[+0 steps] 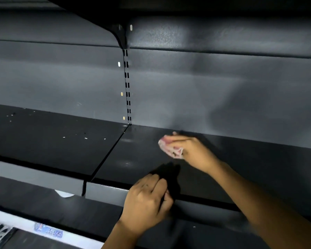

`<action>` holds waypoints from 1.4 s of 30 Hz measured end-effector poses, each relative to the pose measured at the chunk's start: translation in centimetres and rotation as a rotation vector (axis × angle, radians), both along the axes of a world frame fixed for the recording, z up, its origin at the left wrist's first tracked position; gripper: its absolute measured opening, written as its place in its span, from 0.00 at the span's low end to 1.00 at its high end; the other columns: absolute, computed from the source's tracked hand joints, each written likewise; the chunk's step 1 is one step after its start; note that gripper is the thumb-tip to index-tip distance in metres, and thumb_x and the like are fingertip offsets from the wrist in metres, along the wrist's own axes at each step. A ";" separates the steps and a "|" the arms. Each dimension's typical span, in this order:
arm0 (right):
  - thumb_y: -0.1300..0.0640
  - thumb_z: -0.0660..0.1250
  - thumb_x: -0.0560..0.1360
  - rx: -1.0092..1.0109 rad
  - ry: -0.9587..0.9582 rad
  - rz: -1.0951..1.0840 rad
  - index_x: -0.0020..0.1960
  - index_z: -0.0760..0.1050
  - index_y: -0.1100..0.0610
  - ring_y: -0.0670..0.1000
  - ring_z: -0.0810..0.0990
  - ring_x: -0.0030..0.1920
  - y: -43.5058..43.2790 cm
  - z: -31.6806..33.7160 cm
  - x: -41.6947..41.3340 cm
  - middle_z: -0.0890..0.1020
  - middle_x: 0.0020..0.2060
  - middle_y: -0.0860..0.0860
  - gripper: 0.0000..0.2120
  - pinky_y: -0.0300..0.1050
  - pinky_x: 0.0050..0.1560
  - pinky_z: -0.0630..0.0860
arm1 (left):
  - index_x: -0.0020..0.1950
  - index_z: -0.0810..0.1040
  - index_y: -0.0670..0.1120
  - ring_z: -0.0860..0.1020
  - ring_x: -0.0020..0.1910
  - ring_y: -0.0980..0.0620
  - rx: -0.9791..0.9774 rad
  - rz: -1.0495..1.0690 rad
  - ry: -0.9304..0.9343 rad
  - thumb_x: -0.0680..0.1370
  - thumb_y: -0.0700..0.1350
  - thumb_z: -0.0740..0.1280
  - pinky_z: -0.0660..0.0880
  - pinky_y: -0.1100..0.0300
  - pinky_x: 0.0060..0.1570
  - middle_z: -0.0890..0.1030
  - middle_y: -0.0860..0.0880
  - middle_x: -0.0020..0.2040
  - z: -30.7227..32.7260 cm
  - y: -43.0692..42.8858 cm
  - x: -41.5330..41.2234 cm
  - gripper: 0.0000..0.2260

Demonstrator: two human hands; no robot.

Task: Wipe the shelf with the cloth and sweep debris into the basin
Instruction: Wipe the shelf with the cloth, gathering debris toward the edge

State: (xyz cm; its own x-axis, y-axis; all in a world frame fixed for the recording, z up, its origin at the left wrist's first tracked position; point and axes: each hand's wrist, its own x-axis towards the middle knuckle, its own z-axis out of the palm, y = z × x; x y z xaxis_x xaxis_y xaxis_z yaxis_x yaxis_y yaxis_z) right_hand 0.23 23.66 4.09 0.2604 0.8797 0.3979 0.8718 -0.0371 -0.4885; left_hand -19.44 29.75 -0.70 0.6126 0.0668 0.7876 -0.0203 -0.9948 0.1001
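My right hand (190,150) presses a crumpled pink and white cloth (169,147) onto the dark shelf (136,159), close to the back panel on the right-hand shelf board. My left hand (147,200) is at the shelf's front lip with its fingers curled tight. A dark shape lies just above those fingers, and I cannot tell whether it is a shadow or something held. Small white specks of debris (86,138) dot the left-hand shelf board. No basin can be made out.
A seam (108,155) splits the shelf into two boards. A slotted upright (127,87) runs up the grey back panel to a bracket under the shelf above. Below lie a lower shelf with a price label strip (48,232) and a white scrap (65,194).
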 end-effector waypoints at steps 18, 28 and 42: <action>0.56 0.53 0.69 -0.304 -0.125 -0.658 0.49 0.80 0.52 0.60 0.81 0.53 -5.1 -2.0 2.7 0.84 0.50 0.57 0.19 0.53 0.58 0.74 | 0.32 0.67 0.44 0.65 0.31 0.50 0.019 0.089 -0.047 0.73 0.42 0.59 0.63 0.60 0.32 0.68 0.47 0.29 -0.1 -0.6 0.5 0.09; 0.62 0.62 0.75 0.164 0.353 -0.555 0.59 0.77 0.51 0.52 0.81 0.57 -4.9 2.6 0.2 0.84 0.54 0.52 0.15 0.42 0.53 0.76 | 0.34 0.64 0.46 0.67 0.30 0.50 0.005 0.042 -0.017 0.73 0.42 0.60 0.63 0.62 0.32 0.68 0.48 0.30 0.1 -0.3 0.3 0.08; 0.66 0.57 0.69 -0.259 0.044 -0.377 0.58 0.78 0.54 0.20 0.65 0.57 -18.3 -0.9 0.0 0.67 0.54 0.17 0.21 0.12 0.56 0.53 | 0.37 0.62 0.48 0.66 0.31 0.48 0.023 0.080 -0.037 0.74 0.43 0.58 0.63 0.58 0.32 0.69 0.46 0.29 -0.1 -0.7 0.7 0.07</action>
State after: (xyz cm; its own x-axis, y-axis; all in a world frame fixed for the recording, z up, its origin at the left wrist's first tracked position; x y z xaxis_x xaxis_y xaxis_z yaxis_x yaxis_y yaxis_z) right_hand 0.22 5.36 3.23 0.5934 0.7892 0.1584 0.7524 -0.4740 -0.4575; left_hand -18.78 29.04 -0.81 0.5766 0.0957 0.8114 0.0559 -0.9954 0.0776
